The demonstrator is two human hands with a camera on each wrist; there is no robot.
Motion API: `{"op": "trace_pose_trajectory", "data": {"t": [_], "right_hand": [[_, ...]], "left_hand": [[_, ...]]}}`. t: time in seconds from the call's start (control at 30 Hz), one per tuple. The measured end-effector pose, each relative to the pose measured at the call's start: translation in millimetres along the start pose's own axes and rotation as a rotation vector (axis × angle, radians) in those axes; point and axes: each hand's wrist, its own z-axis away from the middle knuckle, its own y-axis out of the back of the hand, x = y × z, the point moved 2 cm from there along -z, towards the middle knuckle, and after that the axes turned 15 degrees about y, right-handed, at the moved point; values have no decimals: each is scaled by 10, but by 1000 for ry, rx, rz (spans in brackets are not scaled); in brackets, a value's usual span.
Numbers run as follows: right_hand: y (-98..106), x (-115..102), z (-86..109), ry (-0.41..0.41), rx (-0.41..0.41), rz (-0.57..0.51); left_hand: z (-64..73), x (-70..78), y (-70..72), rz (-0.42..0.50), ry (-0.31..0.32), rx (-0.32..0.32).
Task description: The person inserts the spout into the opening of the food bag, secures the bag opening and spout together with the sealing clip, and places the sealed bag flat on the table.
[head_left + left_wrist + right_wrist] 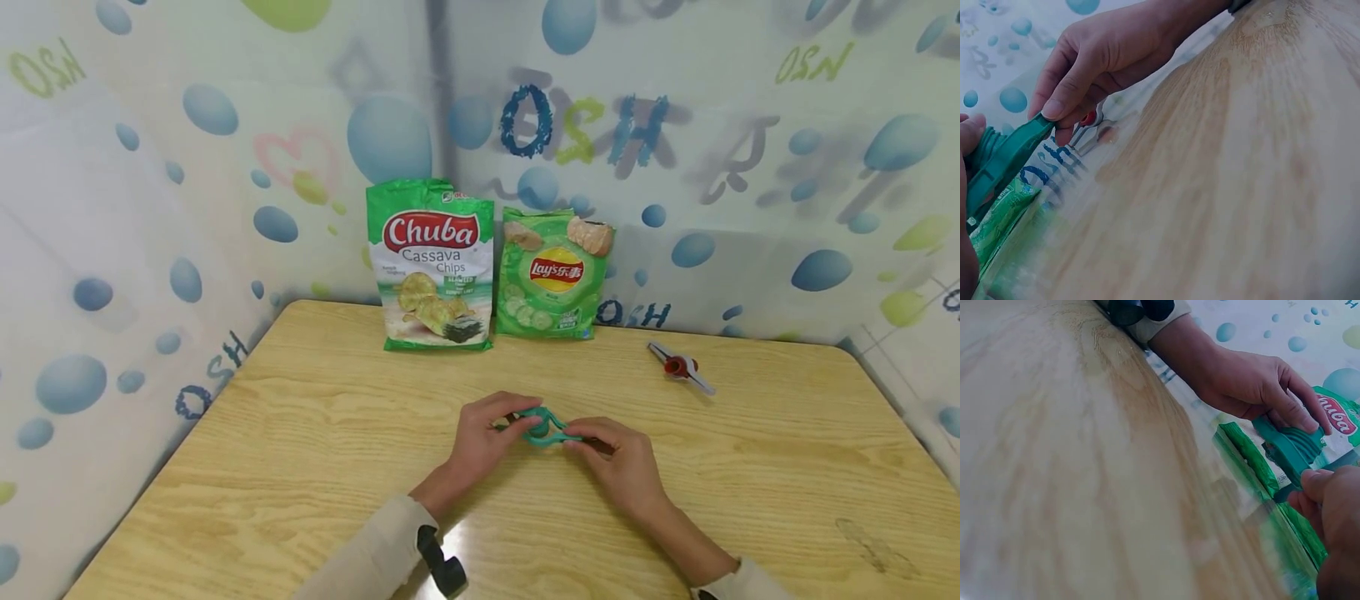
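A teal plastic bag clip with a round ribbed cap is held above the table between both hands. My left hand pinches it at the cap and left end, thumb in front. At the narrow right end, my right hand pinches the clip between thumb and fingertips. Seen from the right wrist, the clip slants between the two hands, with the left fingers over its ribbed cap. In the left wrist view, the right thumb presses the tip of the clip. Whether its end is latched is hidden by fingers.
A grey clip with a red round spout lies at the back right of the wooden table. Against the patterned backdrop stand a Chuba cassava chips bag and a green Lay's bag, side by side.
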Motion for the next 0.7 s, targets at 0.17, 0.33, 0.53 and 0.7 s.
{"op": "trace_pose_trajectory", "data": {"t": [0.17,0.33,0.53,0.7], "right_hand": [[16,-6,-9,-6,-10,-1],[15,-3,-9,-10,-33,-20],[-21,192,70,8,-38,-44],[-30,305,130,18,-60,-66]], "left_hand": [[-36,204,36,43,3,13],[-34,240,48,68,40,14],[-29,230,52,82,59,10],[-38,250,45,64,44,-12]]}}
